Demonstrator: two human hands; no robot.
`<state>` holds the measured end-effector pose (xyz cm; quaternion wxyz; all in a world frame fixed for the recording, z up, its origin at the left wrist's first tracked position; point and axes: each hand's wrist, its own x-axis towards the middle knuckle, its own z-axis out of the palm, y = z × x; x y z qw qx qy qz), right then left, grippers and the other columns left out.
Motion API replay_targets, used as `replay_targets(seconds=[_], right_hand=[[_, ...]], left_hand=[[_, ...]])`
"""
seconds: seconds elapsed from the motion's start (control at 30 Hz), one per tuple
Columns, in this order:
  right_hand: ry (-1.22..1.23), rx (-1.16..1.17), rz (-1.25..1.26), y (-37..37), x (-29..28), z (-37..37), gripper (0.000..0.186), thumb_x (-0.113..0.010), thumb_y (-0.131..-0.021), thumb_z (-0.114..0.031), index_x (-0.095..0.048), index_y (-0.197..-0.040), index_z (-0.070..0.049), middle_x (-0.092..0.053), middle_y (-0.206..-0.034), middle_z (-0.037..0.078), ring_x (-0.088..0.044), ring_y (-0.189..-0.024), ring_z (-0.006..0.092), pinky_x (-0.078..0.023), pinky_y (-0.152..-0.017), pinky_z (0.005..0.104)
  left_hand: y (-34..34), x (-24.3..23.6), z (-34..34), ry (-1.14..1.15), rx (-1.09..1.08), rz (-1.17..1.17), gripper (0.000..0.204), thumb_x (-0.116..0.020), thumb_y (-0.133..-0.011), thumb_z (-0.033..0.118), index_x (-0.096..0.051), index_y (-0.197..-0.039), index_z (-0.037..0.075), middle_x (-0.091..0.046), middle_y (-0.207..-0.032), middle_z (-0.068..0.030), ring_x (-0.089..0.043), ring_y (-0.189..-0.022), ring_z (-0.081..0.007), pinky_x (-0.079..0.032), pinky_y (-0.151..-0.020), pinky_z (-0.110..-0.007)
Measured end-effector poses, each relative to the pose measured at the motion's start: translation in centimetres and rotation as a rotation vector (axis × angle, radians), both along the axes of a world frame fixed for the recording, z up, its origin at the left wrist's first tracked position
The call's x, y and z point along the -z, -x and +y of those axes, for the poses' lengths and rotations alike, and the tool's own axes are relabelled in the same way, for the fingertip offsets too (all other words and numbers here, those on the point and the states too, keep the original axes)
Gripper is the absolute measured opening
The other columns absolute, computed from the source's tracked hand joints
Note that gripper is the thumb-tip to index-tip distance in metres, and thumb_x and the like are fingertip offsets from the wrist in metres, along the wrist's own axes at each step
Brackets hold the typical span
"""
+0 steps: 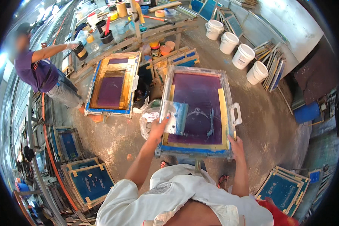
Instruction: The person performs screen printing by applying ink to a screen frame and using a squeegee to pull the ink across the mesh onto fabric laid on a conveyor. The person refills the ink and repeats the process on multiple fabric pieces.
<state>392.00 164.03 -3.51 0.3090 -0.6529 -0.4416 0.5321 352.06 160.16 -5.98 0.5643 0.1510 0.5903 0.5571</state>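
Note:
A metal-framed printing screen (225,113) with purple mesh and yellow tape borders is held out in front of me. My left hand (159,128) grips a flat scraper card (176,117) smeared with blue ink, and the card lies on the mesh near the left edge of the screen. My right hand (235,145) holds the frame at its lower right corner, just below a white handle (237,113).
A second taped screen (113,86) leans to the left. Another person (41,69) in purple reaches over a bench (139,26) of ink pots. White buckets (243,55) stand at the back right. Blue screens (88,182) are stacked at lower left and more blue screens (284,188) at lower right.

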Motion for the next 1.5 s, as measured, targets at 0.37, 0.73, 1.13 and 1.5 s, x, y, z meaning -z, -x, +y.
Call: replay_targets(seconds=[0.37,0.73,1.13,1.5], right_hand=[[-0.238,-0.037,0.264,3.4,15.9,8.0,0.041,-0.070,-0.094,-0.029,-0.067,-0.115,0.006,-0.072,-0.106,0.010,-0.066,-0.094,0.0170,-0.051,-0.085,0.0307],[-0.428,-0.118,0.112,10.4,32.0,26.3,0.051,-0.056,-0.100,-0.043,-0.066,-0.114,0.004,-0.071,-0.100,0.016,-0.065,-0.096,0.0278,-0.047,-0.088,0.0387],[-0.217,-0.025,0.005,11.0,39.0,39.4,0.051,-0.051,-0.103,-0.040,-0.061,-0.131,0.002,-0.063,-0.129,0.027,-0.059,-0.121,0.0390,-0.045,-0.100,0.0440],[-0.451,-0.818,-0.750,16.4,26.2,32.3,0.026,-0.058,-0.087,-0.020,-0.077,-0.101,-0.007,-0.072,-0.108,0.017,-0.069,-0.101,0.0359,-0.054,-0.089,0.0450]], left_hand=[[3.6,8.9,7.1,-0.184,0.049,0.175,0.044,-0.074,-0.094,0.039,-0.072,-0.111,-0.002,-0.073,-0.098,-0.0068,-0.067,-0.086,-0.0129,-0.053,-0.077,-0.030],[10.2,17.7,20.7,-0.205,0.012,0.599,0.054,-0.071,-0.092,0.052,-0.073,-0.106,0.000,-0.072,-0.096,-0.0064,-0.063,-0.083,-0.0131,-0.050,-0.076,-0.031],[2.4,21.1,27.8,-0.430,-0.224,1.413,0.045,-0.077,-0.084,0.053,-0.076,-0.104,0.012,-0.048,-0.143,-0.0234,-0.038,-0.130,-0.0478,-0.031,-0.101,-0.060],[-6.0,23.0,24.4,-0.701,0.471,2.057,0.044,-0.080,-0.073,0.023,-0.069,-0.115,0.016,-0.059,-0.128,-0.0115,-0.048,-0.130,-0.0363,-0.034,-0.108,-0.058]])
